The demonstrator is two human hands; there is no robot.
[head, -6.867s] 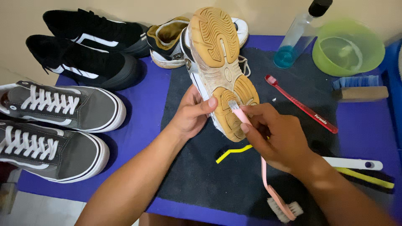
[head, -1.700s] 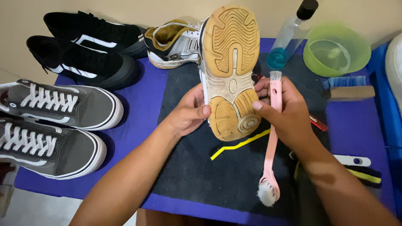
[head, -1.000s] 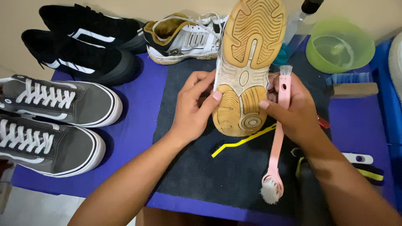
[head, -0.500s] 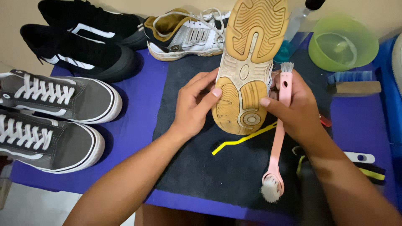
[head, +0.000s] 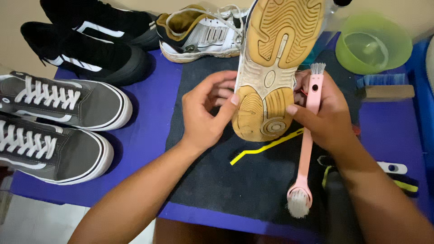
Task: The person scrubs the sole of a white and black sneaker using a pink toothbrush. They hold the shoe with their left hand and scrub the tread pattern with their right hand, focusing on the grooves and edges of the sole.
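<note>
Both hands grasp the white sports shoe with tan rubber sole (head: 275, 68) sole-up over the dark mat (head: 217, 180): left hand (head: 205, 113) at its heel, right hand (head: 325, 115) also pinning a pink double-ended plastic brush (head: 307, 140), and the sole looks still stained, so cleaning seems unfinished.

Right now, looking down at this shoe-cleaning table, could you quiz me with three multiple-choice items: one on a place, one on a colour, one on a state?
1. Where is the green bowl?
A. far right corner of the table
B. beside the grey shoes
C. under the left hand

2. What colour is the brush in the right hand?
A. blue
B. pink
C. black

3. How is the held shoe turned?
A. laces up
C. lying on its side
B. sole facing the camera

Answers: 1 A, it sits at the upper right, past the dark mat. 2 B, its long handle is pink. 3 B, the tan tread faces up, gripped by the left hand and right hand.
</note>
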